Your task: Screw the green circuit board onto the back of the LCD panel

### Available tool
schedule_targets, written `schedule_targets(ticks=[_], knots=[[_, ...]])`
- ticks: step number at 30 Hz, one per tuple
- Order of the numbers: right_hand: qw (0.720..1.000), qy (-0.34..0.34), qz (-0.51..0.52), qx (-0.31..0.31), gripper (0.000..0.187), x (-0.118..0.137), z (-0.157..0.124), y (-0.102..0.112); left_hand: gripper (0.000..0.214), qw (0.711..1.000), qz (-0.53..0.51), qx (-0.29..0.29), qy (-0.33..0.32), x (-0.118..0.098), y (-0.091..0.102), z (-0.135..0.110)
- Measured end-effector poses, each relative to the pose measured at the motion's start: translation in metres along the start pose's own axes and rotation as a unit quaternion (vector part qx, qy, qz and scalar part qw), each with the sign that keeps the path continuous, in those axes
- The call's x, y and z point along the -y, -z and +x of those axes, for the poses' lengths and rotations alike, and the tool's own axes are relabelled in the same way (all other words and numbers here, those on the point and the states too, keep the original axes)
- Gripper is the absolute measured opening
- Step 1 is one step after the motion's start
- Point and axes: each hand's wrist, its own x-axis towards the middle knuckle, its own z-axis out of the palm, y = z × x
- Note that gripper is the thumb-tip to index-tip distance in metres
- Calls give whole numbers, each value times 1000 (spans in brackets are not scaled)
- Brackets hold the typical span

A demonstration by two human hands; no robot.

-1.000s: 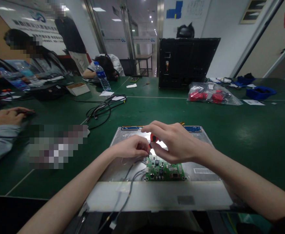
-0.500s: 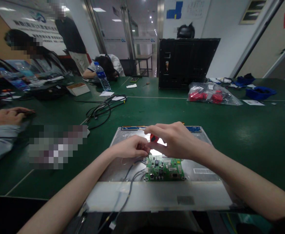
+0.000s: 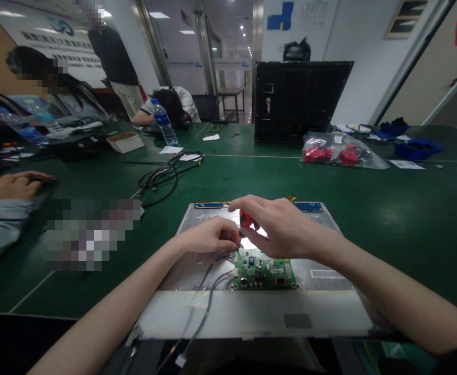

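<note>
A silver metal display panel [image 3: 322,255] lies flat on the green table in front of me. A small green circuit board [image 3: 265,273] sits on its near half, with grey cables [image 3: 208,278] running off to the left and down. My right hand [image 3: 281,229] grips a red-handled screwdriver [image 3: 245,219], held upright over the board's far left corner. My left hand [image 3: 208,235] is closed in a pinch right beside the screwdriver's lower end, touching it near the tip.
A black monitor back [image 3: 300,99] stands upright at the far side. A bag of red parts [image 3: 340,153], a blue tray [image 3: 418,148], a water bottle [image 3: 163,122] and coiled black cables [image 3: 168,174] lie on the table. Another person's hand [image 3: 11,185] rests at left; other people sit further back.
My right hand's fingers have shifted slightly round the red handle, as in a small turn. The left hand and the panel have stayed in place.
</note>
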Motion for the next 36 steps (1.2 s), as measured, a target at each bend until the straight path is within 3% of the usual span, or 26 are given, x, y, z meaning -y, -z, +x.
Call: schedule_targets(ticks=[8,14,20,30,36], knots=[[998,-26,-49,19,34,1,1,1,8,1000,-12,7,-5,0,1,1],[1000,5,-2,-5,44,0,0,0,14,1000,-3,-2,2,-1,0,0],[1000,-4,9,11,47,0,0,1,13,1000,3,-6,5,-3,0,0],[998,-54,-5,31,34,1,1,2,13,1000,-2,3,3,-2,2,0],[999,2,40,5,44,1,-2,3,19,1000,-9,2,1,-1,0,1]])
